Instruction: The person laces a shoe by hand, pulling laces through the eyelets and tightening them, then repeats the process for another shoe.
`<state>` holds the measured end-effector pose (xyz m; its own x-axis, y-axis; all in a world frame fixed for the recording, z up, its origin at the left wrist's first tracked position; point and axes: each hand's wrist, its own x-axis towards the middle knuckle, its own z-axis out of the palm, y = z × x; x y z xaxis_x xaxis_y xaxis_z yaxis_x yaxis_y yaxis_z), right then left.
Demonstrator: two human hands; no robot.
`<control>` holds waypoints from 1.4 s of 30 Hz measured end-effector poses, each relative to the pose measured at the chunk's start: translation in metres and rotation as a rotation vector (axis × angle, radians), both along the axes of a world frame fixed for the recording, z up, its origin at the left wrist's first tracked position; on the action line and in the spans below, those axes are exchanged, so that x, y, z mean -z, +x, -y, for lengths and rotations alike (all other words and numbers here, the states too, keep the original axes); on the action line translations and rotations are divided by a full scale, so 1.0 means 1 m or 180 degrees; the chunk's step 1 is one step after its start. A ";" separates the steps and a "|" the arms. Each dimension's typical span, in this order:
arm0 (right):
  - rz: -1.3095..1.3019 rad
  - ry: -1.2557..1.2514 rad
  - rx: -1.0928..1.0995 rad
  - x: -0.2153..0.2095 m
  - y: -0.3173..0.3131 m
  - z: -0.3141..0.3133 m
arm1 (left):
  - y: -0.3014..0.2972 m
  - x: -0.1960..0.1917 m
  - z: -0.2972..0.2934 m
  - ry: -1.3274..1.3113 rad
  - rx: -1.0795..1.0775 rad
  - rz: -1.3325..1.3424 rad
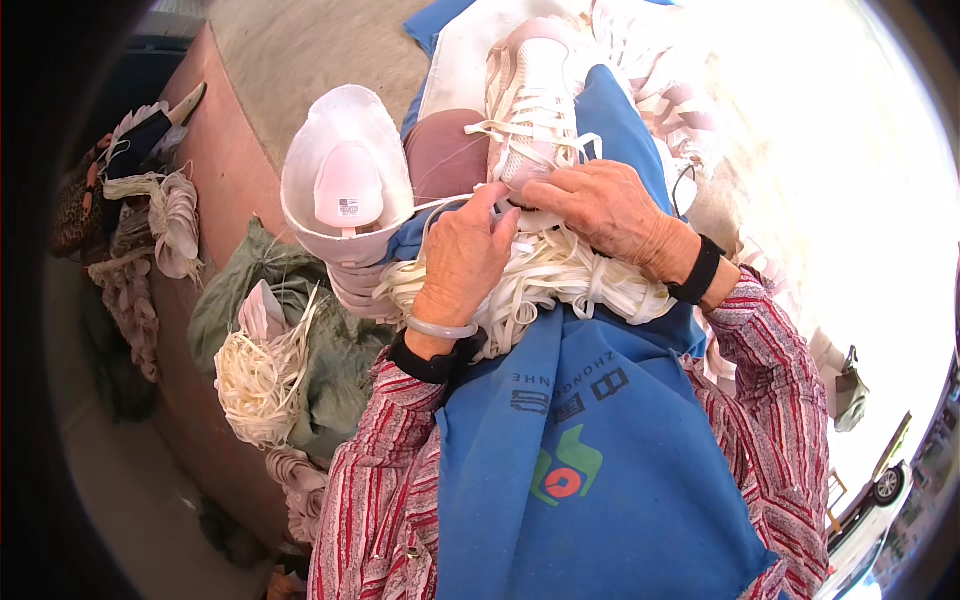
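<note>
A pale pink and white sneaker upper [537, 95] lies lengthwise over my lap, toe end away from me, with white laces crossing its front. My left hand [465, 255] is closed at its near end, pinching a white shoelace [440, 204] that stretches out to the left. Close beside it, my right hand [605, 215] bends its fingers down at the same end of the upper. Those fingertips are pressed together, and what they hold is hidden. Under both hands, a loose bundle of white shoelaces [545, 275] rests on my blue apron [600, 430].
To the left stands a stack of nested white uppers [345, 160], a pale pink tongue showing inside. Another lace bundle [262, 390] lies on a green sack [340, 370]. More uppers [670, 90] are piled at far right. Another person [90, 190] sits at far left; a car [870, 540] stands at lower right.
</note>
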<state>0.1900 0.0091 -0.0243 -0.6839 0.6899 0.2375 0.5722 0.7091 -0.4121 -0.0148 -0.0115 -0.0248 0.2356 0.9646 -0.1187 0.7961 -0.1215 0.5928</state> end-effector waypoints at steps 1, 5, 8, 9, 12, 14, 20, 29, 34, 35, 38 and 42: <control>-0.0252 -0.0075 0.0078 -0.004 0.001 -0.001 | 0.000 0.001 -0.001 -0.0002 0.0007 0.0003; -0.1229 -0.0528 0.0399 -0.006 0.005 -0.005 | 0.005 -0.013 -0.011 -0.1345 -0.0441 0.1587; -0.1953 -0.0540 0.0566 -0.011 0.001 -0.008 | 0.003 -0.007 -0.010 -0.1706 -0.0559 0.2159; -0.1955 -0.0545 0.0571 -0.017 0.000 -0.006 | 0.001 -0.002 -0.010 -0.1387 -0.0359 0.2124; -0.1420 -0.0271 0.0082 -0.025 -0.006 0.004 | 0.003 -0.017 -0.016 -0.2319 -0.0517 0.2864; -0.1734 -0.0888 0.0580 -0.028 -0.002 0.005 | 0.014 -0.013 -0.015 -0.2597 -0.0869 0.3607; -0.1382 -0.1636 0.1826 -0.027 0.036 0.010 | 0.040 0.008 -0.024 -0.2795 -0.1421 0.4772; -0.2601 -0.2748 0.0799 -0.115 0.032 0.040 | 0.044 0.036 -0.018 -0.3210 -0.1412 0.6147; -0.4354 -0.2837 -0.0745 -0.135 0.045 0.047 | 0.043 0.031 -0.017 -0.3063 -0.1546 0.6058; -0.4789 -0.2978 -0.1446 -0.146 0.051 0.043 | 0.043 0.032 -0.017 -0.3058 -0.1547 0.6076; -0.5093 -0.2560 -0.2110 -0.170 0.063 0.062 | 0.043 0.032 -0.016 -0.3101 -0.1384 0.6068; -0.4835 -0.2543 -0.2359 -0.173 0.055 0.054 | 0.040 0.035 -0.013 -0.3181 -0.1358 0.6041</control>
<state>0.2450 -0.0448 0.1489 -0.3994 0.6308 0.6652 -0.8501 0.0168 -0.5264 0.0250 0.0017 -0.0599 0.4923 0.7611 -0.4223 -0.7576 0.6136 0.2226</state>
